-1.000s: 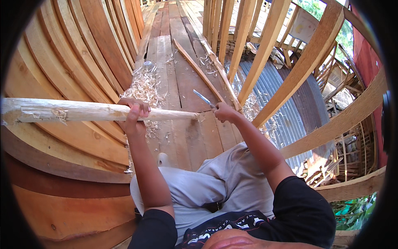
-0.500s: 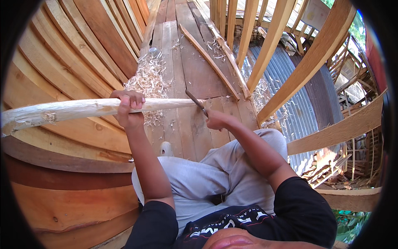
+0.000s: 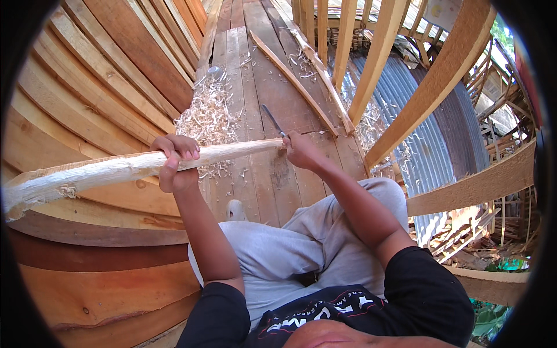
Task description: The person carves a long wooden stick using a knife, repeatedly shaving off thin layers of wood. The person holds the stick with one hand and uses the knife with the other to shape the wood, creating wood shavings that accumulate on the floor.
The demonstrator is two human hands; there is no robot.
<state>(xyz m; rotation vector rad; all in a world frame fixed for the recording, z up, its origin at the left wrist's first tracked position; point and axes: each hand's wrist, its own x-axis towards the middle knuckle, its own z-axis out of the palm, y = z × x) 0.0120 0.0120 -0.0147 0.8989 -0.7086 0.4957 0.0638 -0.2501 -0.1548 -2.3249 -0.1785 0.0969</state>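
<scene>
A long, pale peeled wooden pole (image 3: pixel 110 169) slants across in front of me, thick at the left and tapering to the right. My left hand (image 3: pixel 176 161) is wrapped round its middle. In my right hand (image 3: pixel 303 152), closed on its handle, is a knife (image 3: pixel 270 120) with a dark, narrow blade pointing forward and left. That fist is right at the pole's thin end and hides the tip. Whether the blade touches the wood I cannot tell; most of it shows beyond the pole.
Curly wood shavings (image 3: pixel 209 113) are heaped on the plank floor (image 3: pixel 246 174) against the board wall (image 3: pixel 104 52) on the left. Two long wooden strips (image 3: pixel 296 84) lie ahead. A slatted railing (image 3: pixel 426 87) stands at the right, with corrugated metal sheets (image 3: pixel 420 156) beyond it.
The knife has swung from across the pole's thin end to mostly beyond it, blade pointing more forward. The thick left end of the pole has dropped slightly. My left hand keeps its grip.
</scene>
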